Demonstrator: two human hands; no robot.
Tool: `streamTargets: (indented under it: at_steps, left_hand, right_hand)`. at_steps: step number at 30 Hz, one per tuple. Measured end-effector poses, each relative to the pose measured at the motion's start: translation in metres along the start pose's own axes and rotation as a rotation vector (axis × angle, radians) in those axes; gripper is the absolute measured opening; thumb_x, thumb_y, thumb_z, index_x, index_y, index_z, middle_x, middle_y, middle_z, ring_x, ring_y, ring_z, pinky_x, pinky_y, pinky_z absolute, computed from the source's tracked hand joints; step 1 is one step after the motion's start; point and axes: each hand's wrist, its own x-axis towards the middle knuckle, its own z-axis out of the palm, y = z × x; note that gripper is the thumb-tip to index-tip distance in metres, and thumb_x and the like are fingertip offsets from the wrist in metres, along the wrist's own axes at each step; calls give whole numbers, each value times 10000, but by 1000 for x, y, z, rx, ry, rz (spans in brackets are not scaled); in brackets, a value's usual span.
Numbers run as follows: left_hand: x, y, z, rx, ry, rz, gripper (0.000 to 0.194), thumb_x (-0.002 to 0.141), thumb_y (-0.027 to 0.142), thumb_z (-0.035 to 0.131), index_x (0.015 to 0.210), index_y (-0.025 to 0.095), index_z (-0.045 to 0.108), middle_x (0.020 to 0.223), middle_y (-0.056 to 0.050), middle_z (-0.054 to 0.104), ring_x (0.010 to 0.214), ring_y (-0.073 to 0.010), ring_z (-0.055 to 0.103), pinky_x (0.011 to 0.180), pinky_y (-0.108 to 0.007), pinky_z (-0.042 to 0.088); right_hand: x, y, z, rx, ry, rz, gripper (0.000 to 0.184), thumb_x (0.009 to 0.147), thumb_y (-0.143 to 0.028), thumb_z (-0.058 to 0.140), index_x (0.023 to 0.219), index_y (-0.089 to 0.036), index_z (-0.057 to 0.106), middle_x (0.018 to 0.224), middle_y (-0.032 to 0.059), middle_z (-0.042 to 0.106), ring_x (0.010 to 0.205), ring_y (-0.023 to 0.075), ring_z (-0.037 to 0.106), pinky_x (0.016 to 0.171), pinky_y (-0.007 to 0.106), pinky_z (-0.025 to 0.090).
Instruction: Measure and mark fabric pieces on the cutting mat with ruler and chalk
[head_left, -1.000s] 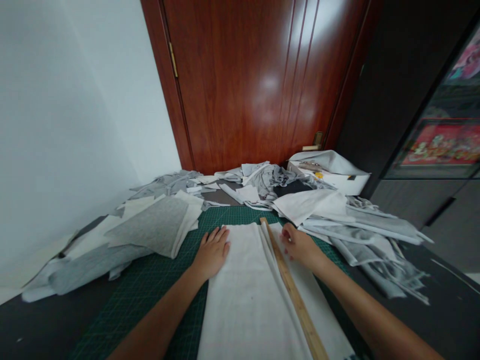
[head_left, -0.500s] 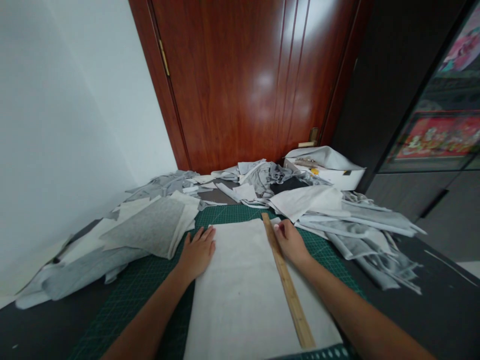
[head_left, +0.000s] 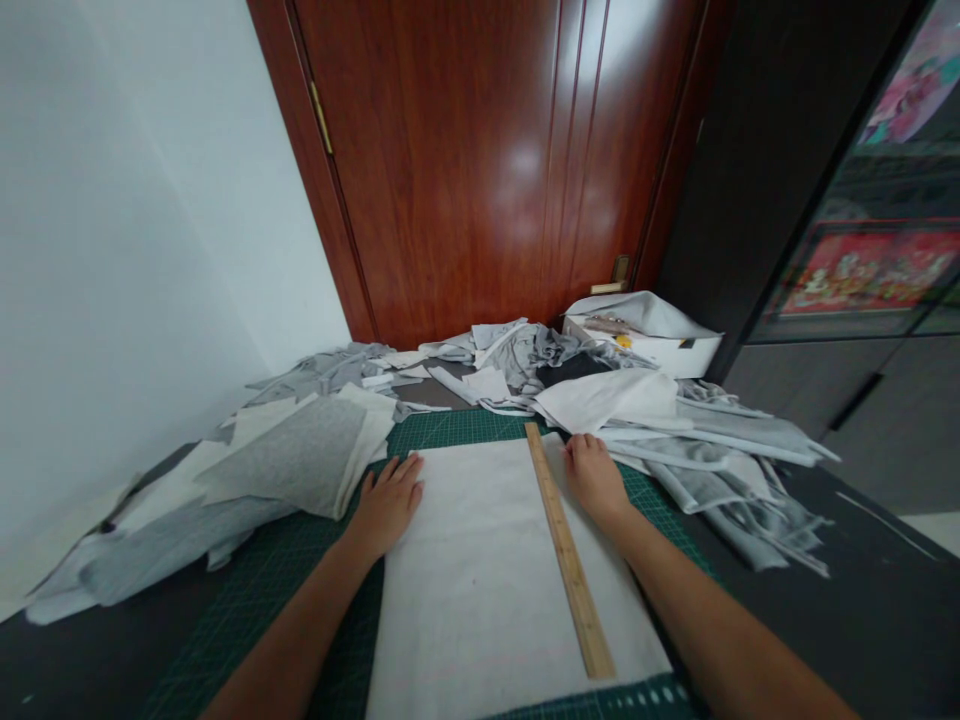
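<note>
Cloth [head_left: 469, 570] is now lying flatter under ruler [head_left: 567, 550]; left hand [head_left: 386, 506] is resting spread, right hand [head_left: 596, 482] curling at edge, pinch unclear.

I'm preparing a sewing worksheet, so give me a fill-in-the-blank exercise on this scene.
The flat white fabric lies on a gridded cutting mat coloured ____.
The long, straight wooden ruler lies nearer the person's bare ____ hand.
Beyond grey and white fabric scraps stands a reddish-brown wooden ____.

Missing words: green; right; door.
</note>
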Motion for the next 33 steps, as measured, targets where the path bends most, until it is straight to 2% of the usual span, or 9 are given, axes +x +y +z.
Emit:
streamTargets:
  at_steps: [4,7,10,14,20,24,28,31,33]
  left_hand:
    - [0,0,2,-31,-11,4,463,954,284,319,1404,237,416,1484,-57,389,1377,-265,323,1075,-570,286]
    - [0,1,2,-44,-17,-7,463,954,294,331,1408,243,409,1484,-60,386,1382,-270,314,1071,-584,281]
    - [0,2,2,-49,-20,-9,466,953,295,340,1412,240,403,1482,-67,388,1381,-273,315,1073,-584,278]
    - [0,2,1,-56,-15,2,463,950,313,362,1406,254,415,1485,-69,384,1382,-283,311,1075,-587,271]
    - [-3,6,-6,-55,-55,2,485,946,386,395,1409,242,406,1508,-80,339,1393,-293,284,1083,-592,239]
    - [-2,4,-3,-86,-34,5,476,935,375,422,1394,252,429,1495,-59,365,1389,-287,297,1084,-585,249]
    - [5,-4,3,-219,73,15,415,906,217,403,1288,289,549,1383,-14,527,1315,-210,430,1096,-480,312]
    - [11,-13,3,-357,139,24,434,841,136,415,1219,234,604,1288,-23,611,1204,-166,542,1077,-364,372]
    - [13,-18,1,-411,163,-3,435,815,140,445,1217,201,598,1266,-41,623,1178,-175,562,1062,-351,395]
  right_hand:
    - [-2,6,-11,-63,36,36,227,944,-209,379,1005,-82,558,1013,181,579,991,294,499,892,387,368]
    - [-7,-4,-19,-25,90,-32,241,917,-177,413,1104,-79,531,1090,182,563,1055,296,478,928,386,359]
    - [-14,-22,-23,14,-29,-119,243,916,-203,426,1088,-89,555,1058,161,586,1035,275,508,922,353,372]
    - [-19,-39,-23,-8,-172,-103,267,872,-227,503,1072,-69,584,1043,187,601,1042,299,527,911,359,382]
    - [-6,-37,-23,97,-295,3,321,819,-191,541,1117,-76,569,1058,180,625,983,255,601,828,303,422]
    - [3,-34,-22,130,-343,54,286,817,-189,524,1076,-95,599,997,157,664,941,241,632,755,285,431]
    - [16,-32,-27,239,-407,88,193,817,-167,522,936,-131,670,884,93,704,836,189,649,678,242,420]
    - [28,-35,-36,262,-421,71,134,773,-136,561,770,-151,694,789,59,707,770,172,643,615,223,405]
    - [35,-42,-42,320,-427,70,123,751,-129,576,711,-158,688,727,44,695,711,161,633,580,217,398]
